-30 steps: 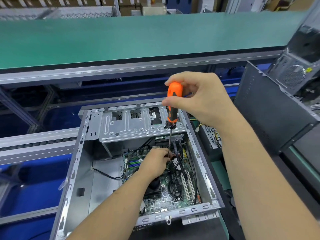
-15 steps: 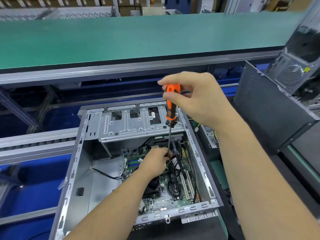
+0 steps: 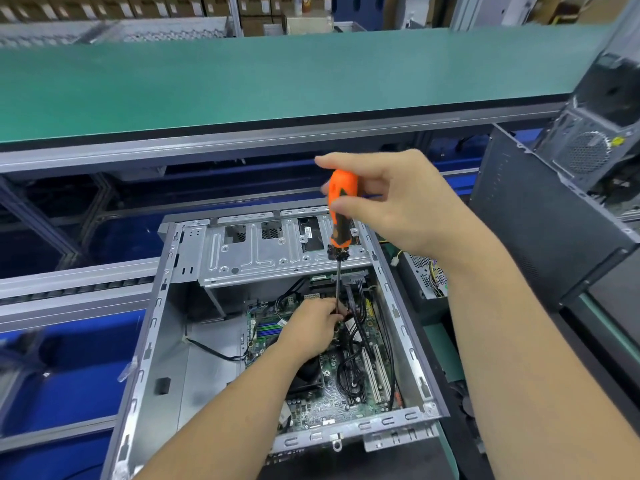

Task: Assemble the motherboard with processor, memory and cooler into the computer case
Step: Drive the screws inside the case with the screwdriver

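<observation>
No text can be read: the white label (image 3: 307, 231) on the computer case (image 3: 152, 327) is too blurred.

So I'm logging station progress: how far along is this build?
Done: green motherboard sits inside the open grey metal case.
In hand: right hand holds the orange-and-black screwdriver; left hand steadies its shaft.
Left: any remaining screws; the tip is hidden.

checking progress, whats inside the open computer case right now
Inside the computer case: a green motherboard, black cables, a dark cooler and the left hand steadying the screwdriver. The tip and screw are hidden by that hand.
</observation>
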